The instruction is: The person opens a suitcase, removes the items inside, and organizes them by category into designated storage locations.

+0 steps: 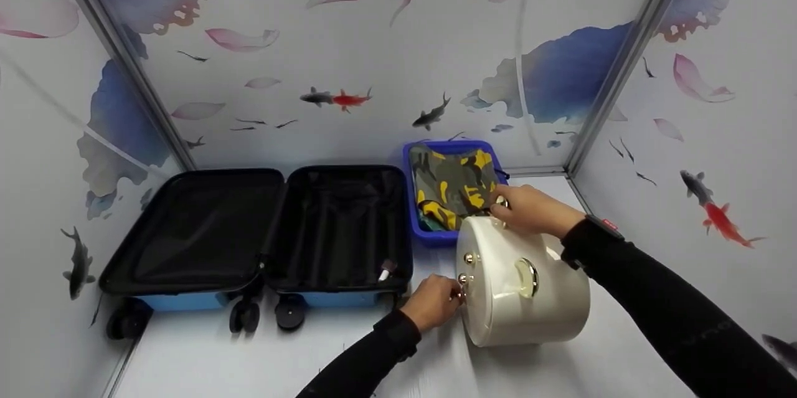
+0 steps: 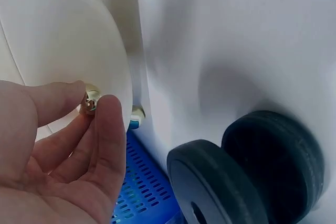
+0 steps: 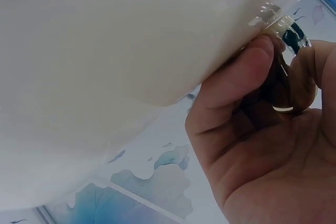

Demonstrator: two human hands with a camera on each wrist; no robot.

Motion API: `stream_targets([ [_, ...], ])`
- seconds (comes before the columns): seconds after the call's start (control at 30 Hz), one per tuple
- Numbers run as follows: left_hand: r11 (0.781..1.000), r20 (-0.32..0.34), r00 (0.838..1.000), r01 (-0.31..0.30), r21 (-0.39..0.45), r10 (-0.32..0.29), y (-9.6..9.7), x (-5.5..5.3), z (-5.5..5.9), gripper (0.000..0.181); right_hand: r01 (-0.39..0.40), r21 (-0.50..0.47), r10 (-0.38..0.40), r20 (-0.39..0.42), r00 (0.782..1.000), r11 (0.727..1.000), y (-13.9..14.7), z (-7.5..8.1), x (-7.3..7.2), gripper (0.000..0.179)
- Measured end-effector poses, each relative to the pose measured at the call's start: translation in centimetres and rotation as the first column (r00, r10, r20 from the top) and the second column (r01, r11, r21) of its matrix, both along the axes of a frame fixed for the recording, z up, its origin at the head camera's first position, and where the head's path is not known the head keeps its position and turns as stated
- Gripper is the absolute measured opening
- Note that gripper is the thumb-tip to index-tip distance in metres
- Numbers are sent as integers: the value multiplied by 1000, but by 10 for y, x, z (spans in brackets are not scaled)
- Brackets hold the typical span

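Observation:
A cream drum-shaped box point(image 1: 542, 304) with gold knobs on its round flat face lies on its side on the white surface. My left hand point(image 1: 431, 303) pinches a small gold knob point(image 2: 91, 98) on that face point(image 2: 63, 35) between thumb and fingers. At the box's upper side, my right hand point(image 1: 529, 208) has its fingers curled round a gold handle point(image 3: 294, 95); the box wall point(image 3: 121, 40) fills much of the right wrist view. Another gold-trimmed handle point(image 1: 528, 278) shows on the side toward me.
An opened suitcase point(image 1: 339, 223) with black lining lies to the left, its wheels point(image 1: 289, 312) toward me. A small dark-and-white item point(image 1: 385, 270) sits in it. Behind the box stands a blue basket point(image 1: 439, 238) with camouflage cloth point(image 1: 451, 183). Printed walls point(image 1: 373, 43) enclose the surface.

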State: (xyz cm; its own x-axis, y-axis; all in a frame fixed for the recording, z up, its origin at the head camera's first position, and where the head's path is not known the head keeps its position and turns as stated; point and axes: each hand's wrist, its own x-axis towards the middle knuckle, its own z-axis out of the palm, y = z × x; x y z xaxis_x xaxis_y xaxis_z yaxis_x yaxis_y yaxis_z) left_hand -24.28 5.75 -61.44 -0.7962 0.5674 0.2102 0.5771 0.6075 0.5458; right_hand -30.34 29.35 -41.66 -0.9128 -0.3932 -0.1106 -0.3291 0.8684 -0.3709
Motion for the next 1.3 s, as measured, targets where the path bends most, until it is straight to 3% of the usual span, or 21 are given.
stream_targets([
  [0.23, 1000, -59, 998, -10, -9, 10, -7, 2, 0, 10, -18, 9, 18, -17, 1000, 1000, 2, 0, 0, 28],
  [0.53, 992, -133, 986, -107, -64, 97, -39, 15, -1, 24, -6, 7, 5, 12, 1000, 1000, 2, 3, 1, 31],
  [0.77, 984, -191, 971, -159, -76, 142, -59, 24, -5, 15, -5, 13, 5, 17, 1000, 1000, 1, 1, -2, 31],
  [1.0, 979, -235, 961, -174, -105, 146, -61, 25, 0, 15, -1, 11, 1, 18, 1000, 1000, 2, -1, -2, 33],
  [1.13, 986, -252, 959, -154, -68, 133, -66, 17, 19, 17, -5, 3, 5, 4, 1000, 1000, 2, -1, -2, 31],
  [1.3, 975, -193, 956, -221, 25, 221, -83, -16, 49, 15, 1, -6, -1, 5, 1000, 1000, 1, -3, -3, 30],
])
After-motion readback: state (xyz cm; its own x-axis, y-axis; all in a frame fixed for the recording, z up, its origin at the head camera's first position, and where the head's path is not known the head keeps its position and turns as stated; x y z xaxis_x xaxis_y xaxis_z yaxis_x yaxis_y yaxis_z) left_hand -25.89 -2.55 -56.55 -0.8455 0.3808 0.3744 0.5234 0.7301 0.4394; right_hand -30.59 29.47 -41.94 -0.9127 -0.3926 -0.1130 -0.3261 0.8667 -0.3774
